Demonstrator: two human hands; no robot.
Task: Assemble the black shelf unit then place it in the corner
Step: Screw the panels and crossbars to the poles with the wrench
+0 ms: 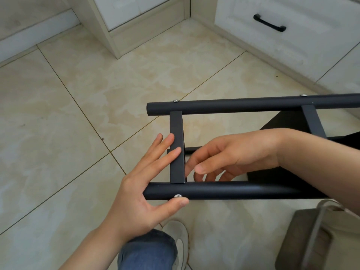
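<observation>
The black shelf frame (243, 107) lies on its side above the tiled floor: two round tubes run left to right, joined by flat crossbars (176, 133). My left hand (144, 193) cups the near tube's left end (224, 190). Its straight fingers lie across the left crossbar, and the thumb presses under a silver screw head (177, 195). My right hand (229, 156) reaches inside the frame from the right, fingers loosely curled behind that crossbar; whether it holds anything is hidden. A dark shelf panel (282, 123) shows behind the frame.
White cabinets stand at the back, one with a black drawer handle (269, 23), and they meet in a corner (190, 16). A grey-brown object (303, 238) lies on the floor at bottom right. My jeans leg and white shoe (179, 242) are below the frame.
</observation>
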